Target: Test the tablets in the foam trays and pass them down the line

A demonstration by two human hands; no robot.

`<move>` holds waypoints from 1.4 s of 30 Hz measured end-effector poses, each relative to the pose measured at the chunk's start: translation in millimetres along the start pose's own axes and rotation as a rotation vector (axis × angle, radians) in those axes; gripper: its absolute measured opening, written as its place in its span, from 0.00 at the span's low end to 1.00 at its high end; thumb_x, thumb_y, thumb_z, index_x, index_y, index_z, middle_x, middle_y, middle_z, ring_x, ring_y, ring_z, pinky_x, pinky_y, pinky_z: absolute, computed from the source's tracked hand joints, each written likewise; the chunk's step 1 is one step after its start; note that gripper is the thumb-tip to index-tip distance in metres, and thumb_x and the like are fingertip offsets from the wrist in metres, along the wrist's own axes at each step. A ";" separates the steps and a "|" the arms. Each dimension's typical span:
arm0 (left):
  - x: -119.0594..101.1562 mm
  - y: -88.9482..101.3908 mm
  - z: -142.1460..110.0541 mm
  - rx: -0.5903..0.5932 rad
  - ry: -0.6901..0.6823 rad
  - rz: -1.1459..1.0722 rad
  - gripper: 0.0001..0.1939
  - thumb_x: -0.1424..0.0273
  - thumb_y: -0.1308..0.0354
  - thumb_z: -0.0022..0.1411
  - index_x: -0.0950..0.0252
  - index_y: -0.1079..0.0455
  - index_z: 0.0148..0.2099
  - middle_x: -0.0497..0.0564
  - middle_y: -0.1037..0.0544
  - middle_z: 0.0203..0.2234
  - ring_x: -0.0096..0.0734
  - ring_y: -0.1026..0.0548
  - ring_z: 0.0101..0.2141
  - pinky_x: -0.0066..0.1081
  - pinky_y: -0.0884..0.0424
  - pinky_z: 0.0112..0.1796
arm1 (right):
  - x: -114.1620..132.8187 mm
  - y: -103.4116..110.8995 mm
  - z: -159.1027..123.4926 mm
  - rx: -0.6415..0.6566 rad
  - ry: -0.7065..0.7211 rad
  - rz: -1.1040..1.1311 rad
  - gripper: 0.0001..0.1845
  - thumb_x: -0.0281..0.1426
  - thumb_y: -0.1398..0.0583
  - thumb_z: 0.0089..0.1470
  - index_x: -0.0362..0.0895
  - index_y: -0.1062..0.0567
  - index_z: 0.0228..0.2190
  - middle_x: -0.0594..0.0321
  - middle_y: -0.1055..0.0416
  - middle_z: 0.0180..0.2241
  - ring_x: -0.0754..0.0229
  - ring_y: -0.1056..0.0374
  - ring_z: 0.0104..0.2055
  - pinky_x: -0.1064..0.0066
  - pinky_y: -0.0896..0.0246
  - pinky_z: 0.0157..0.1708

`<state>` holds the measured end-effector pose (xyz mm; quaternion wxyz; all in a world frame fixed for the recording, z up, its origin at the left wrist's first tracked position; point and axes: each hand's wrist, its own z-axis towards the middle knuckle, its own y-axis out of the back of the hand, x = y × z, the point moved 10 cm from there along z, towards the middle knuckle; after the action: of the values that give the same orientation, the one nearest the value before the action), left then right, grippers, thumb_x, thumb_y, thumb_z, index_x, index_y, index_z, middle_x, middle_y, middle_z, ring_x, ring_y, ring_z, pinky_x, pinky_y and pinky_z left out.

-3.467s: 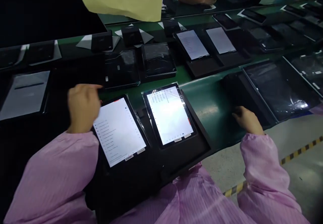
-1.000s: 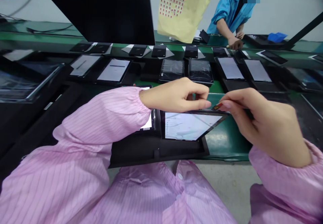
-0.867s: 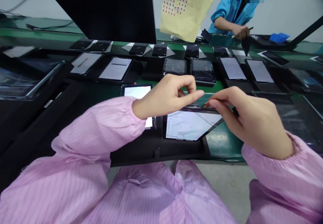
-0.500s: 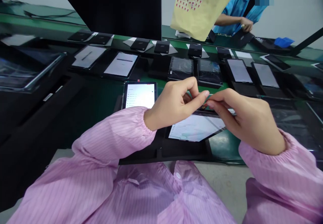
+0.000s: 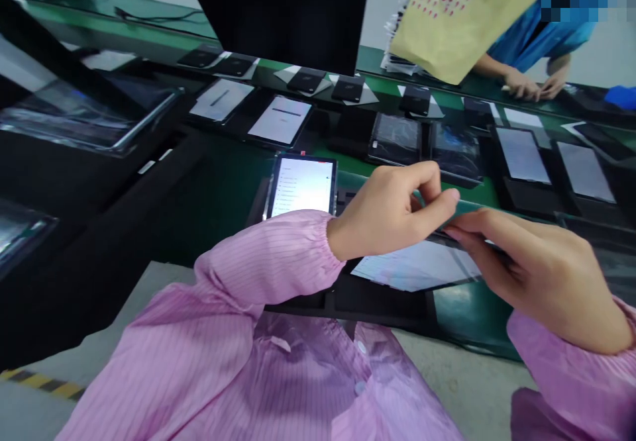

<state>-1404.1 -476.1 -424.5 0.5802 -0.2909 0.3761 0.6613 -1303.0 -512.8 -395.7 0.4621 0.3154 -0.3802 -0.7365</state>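
Observation:
My left hand (image 5: 392, 212) and my right hand (image 5: 536, 275) meet above a lit tablet (image 5: 417, 270) that lies in a black foam tray (image 5: 377, 302) just in front of me. Both hands pinch at the tablet's far edge, fingertips nearly touching; what sits between them is too small to make out. A second lit tablet (image 5: 302, 187) lies to the left in the same tray, partly behind my pink left sleeve (image 5: 268, 262).
More tablets, some lit (image 5: 281, 120) and some dark under film (image 5: 397, 138), line the green belt (image 5: 223, 189). A large dark monitor (image 5: 288, 10) stands behind. A person in blue (image 5: 527, 77) works at the far right behind a yellow sheet (image 5: 467, 17).
The view has swung left and the scene has slid right. My hands stay pinched together over the tablet's far edge; the red tab seen a second ago no longer shows.

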 end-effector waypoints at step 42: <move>296.3 266.4 -73.6 -0.599 0.763 -0.342 0.28 0.45 0.32 0.45 0.66 0.32 0.22 0.44 0.32 0.18 0.21 0.35 0.22 0.25 0.40 0.25 | -77.8 -393.7 190.4 0.694 -0.707 1.254 0.13 0.40 0.33 0.45 0.44 0.26 0.27 0.68 0.28 0.25 0.67 0.34 0.27 0.72 0.37 0.32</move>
<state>-1717.2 -386.7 -665.5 0.3927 -0.7224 0.3020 0.4824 -1602.9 -278.3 -624.6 0.5179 -0.0834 -0.8182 -0.2355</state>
